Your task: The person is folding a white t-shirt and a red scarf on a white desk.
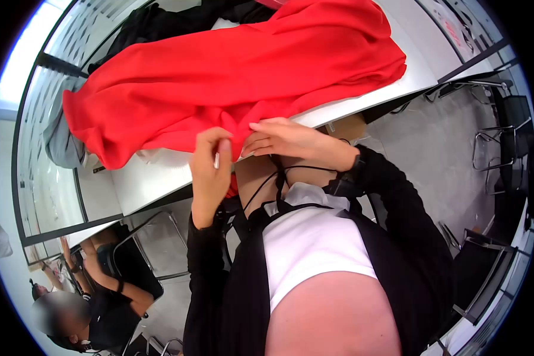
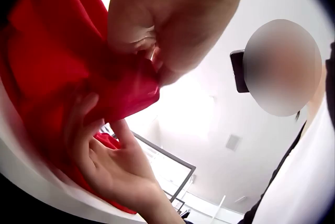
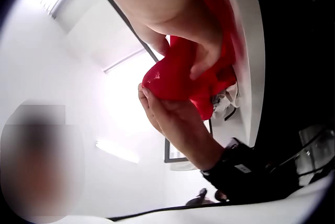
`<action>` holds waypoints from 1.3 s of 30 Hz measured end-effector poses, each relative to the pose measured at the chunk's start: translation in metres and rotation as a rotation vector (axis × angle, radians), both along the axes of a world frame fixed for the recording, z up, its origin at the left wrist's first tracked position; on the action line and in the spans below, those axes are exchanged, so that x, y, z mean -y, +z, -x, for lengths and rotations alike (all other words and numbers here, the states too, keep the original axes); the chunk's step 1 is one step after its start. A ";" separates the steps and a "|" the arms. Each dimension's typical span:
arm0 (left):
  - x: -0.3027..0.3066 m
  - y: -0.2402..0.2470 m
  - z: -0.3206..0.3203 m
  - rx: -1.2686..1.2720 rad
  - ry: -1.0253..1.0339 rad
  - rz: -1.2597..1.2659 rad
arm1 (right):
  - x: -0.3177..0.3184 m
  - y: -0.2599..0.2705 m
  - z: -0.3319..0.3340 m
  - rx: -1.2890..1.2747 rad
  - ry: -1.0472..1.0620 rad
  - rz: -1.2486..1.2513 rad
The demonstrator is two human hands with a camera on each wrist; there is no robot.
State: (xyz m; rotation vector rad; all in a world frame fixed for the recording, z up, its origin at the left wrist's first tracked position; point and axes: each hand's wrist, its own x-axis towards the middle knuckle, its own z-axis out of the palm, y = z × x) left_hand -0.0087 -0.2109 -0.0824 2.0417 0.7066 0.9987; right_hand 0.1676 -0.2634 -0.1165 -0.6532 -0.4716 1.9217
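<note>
A large red cloth (image 1: 237, 71) lies in folds over the white table, its near edge drawn between the two hands. The left hand (image 1: 210, 175) pinches this edge between thumb and curled fingers; the right wrist view shows the left hand (image 3: 180, 127) gripping a folded end of the red cloth (image 3: 175, 75). Opposite it, the right hand (image 1: 296, 142) holds the cloth between thumb and fingers. From the left wrist view, the right hand (image 2: 118, 174) has its fingers at the fabric, partly hidden by the red cloth (image 2: 120, 88).
The white table (image 1: 154, 181) runs under the cloth, with black fabric (image 1: 160, 26) behind and grey fabric (image 1: 62, 139) at the left. A cardboard box (image 1: 347, 127) is below the table edge. Another person (image 1: 110, 308) sits at lower left; black chairs (image 1: 486, 267) stand at right.
</note>
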 end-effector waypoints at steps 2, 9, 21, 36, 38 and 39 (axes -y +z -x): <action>0.008 0.011 -0.003 -0.101 -0.174 -0.123 | -0.006 -0.017 0.009 -0.066 -0.144 0.007; 0.015 -0.007 0.017 -0.346 -0.018 -0.346 | 0.016 -0.009 0.007 0.042 -0.164 0.036; -0.022 0.002 0.060 -0.260 0.787 -0.680 | 0.028 -0.022 0.005 0.066 -0.409 0.171; -0.047 -0.018 0.140 -0.012 0.651 0.392 | 0.061 -0.028 -0.061 0.390 -0.725 0.064; -0.045 -0.021 0.140 0.221 0.493 0.485 | 0.066 -0.026 -0.062 0.238 -0.758 0.024; -0.044 -0.019 0.145 0.313 0.412 0.561 | 0.068 -0.025 -0.063 0.134 -0.788 -0.010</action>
